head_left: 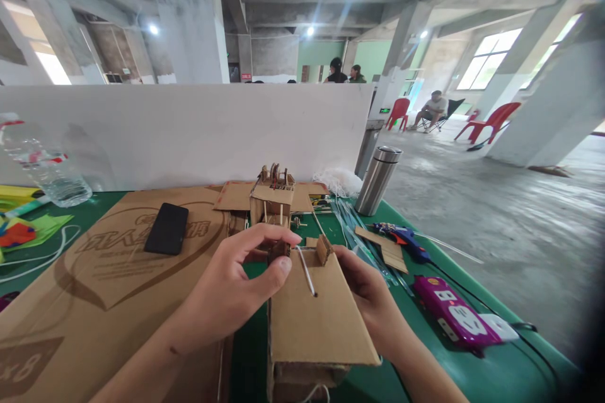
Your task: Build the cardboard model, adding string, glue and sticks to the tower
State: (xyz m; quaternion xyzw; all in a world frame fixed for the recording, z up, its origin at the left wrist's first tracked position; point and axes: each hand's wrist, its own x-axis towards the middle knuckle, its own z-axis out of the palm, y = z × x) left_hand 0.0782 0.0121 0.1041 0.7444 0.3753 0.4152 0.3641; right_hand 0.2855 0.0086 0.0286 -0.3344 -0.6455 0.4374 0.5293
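Cardboard ramp [312, 321] near table's [472, 384] front edge, long axis running away from body, gripped along right side by right hand [373, 296], left hand [231, 289] pinching small brown piece [278, 250] at far end beside thin rod [306, 271].

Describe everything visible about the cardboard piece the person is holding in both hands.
The cardboard piece is a plain brown, box-like build with a flat sloping top panel and a folded lower front edge. It is held over the green table, in front of the person. A small cardboard block stands at its far edge, and a thin white stick lies slanted across the top. The left hand pinches a small dark part at its far left corner; the right hand grips its right side.
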